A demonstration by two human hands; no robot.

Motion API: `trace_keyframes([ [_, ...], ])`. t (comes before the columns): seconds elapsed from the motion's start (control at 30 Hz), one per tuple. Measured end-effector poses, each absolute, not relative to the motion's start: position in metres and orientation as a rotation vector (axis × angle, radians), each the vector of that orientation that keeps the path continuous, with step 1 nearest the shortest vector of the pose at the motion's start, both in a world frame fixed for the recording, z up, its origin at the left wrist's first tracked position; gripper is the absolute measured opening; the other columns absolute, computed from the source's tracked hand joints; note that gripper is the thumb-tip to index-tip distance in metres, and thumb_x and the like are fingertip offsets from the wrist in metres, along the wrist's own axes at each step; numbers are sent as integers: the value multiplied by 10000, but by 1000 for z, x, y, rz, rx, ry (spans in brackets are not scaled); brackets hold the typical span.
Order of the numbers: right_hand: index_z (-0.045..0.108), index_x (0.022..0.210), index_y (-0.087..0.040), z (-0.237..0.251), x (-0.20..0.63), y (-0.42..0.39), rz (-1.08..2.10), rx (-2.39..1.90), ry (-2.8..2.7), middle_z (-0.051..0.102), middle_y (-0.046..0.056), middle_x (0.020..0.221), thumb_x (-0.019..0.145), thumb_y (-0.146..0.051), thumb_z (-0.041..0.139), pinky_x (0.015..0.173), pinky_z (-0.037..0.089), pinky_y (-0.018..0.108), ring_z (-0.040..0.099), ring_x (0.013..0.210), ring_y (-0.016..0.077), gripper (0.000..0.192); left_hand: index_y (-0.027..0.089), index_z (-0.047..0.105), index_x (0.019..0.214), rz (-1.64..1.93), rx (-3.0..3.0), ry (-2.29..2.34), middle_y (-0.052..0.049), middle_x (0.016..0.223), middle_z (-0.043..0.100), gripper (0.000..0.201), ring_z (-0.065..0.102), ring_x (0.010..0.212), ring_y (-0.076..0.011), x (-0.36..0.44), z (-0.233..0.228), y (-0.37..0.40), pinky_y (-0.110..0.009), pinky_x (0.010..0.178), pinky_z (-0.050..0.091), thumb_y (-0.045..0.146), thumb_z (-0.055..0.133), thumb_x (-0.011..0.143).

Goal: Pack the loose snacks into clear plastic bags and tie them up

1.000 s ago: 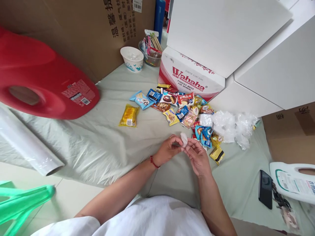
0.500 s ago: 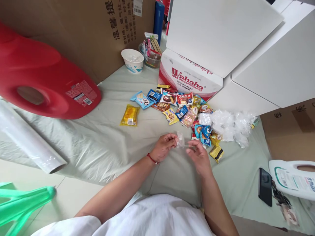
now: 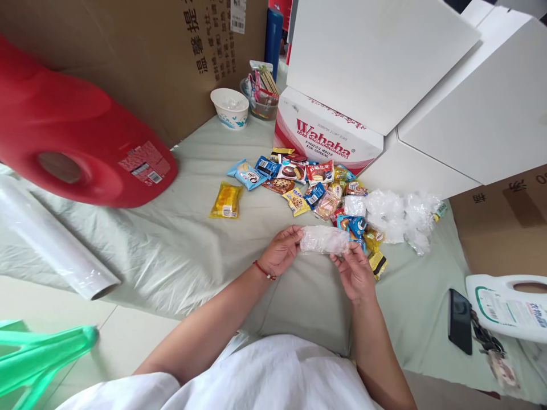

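Both my hands hold a crumpled piece of clear plastic wrap (image 3: 323, 240), stretched out between them above the pale green sheet (image 3: 179, 245). My left hand (image 3: 282, 251), with a red string on its wrist, pinches the wrap's left end. The wrap's right end is gripped by my right hand (image 3: 355, 272). Just beyond lies a heap of small snack packets (image 3: 314, 185), with a yellow packet (image 3: 225, 201) lying apart to the left. Several wads of clear wrap (image 3: 395, 213) sit at the heap's right.
A large red jug (image 3: 77, 131) lies on its side at the left, a roll of plastic film (image 3: 51, 242) in front of it. A Wahaha carton (image 3: 327, 139), white boxes (image 3: 427, 85), a paper bowl (image 3: 229, 106), a black phone (image 3: 459, 319) and a white jug (image 3: 508, 310) stand around.
The wrap was a small bunched wad pinched between my fingertips; my hands have moved apart and it is now pulled out into a wider strip.
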State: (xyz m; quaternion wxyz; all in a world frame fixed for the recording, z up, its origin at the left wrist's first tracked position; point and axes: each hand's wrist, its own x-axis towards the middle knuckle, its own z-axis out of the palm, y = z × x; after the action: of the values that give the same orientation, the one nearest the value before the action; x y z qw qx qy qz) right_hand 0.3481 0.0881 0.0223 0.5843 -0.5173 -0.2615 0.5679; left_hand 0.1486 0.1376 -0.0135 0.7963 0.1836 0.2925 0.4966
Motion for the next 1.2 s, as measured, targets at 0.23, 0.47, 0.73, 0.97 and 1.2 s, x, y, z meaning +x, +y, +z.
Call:
trace_keyframes([
  [0.23,652,855,-238,37,362,89,1233,-1257,-567,593,-46,837,655,-396,954,531,485,158,536,670,77,395,221,588,923,1241,564,871,-36,1016,637,537,606,951,-189,149,-14,131,-333,835,517,573,898,661],
  [0.47,666,854,-232,53,348,89,1364,-1261,-679,531,-50,764,667,-447,940,474,439,162,462,606,77,395,246,704,1045,1206,1841,972,-86,1117,719,303,598,1184,-299,157,5,97,-488,1097,380,495,728,875],
  [0.73,679,1110,-298,35,340,85,1396,-1328,-810,640,20,1034,656,-594,908,761,593,320,608,927,181,588,216,607,861,1145,1177,1080,24,746,584,305,507,676,-135,149,13,98,-273,655,409,512,671,901],
  [0.97,696,873,-206,32,355,87,1451,-1434,-831,600,-15,723,590,-581,913,525,428,232,498,621,118,518,225,526,843,1190,593,1024,88,640,448,487,397,556,-85,120,17,99,-219,524,330,575,841,716],
  [1.2,676,965,-222,39,351,93,1038,-1596,-1142,614,10,772,829,-680,675,547,408,283,478,605,149,478,211,548,827,1217,596,1041,80,683,459,468,394,594,-76,109,9,82,-206,551,343,539,863,716],
])
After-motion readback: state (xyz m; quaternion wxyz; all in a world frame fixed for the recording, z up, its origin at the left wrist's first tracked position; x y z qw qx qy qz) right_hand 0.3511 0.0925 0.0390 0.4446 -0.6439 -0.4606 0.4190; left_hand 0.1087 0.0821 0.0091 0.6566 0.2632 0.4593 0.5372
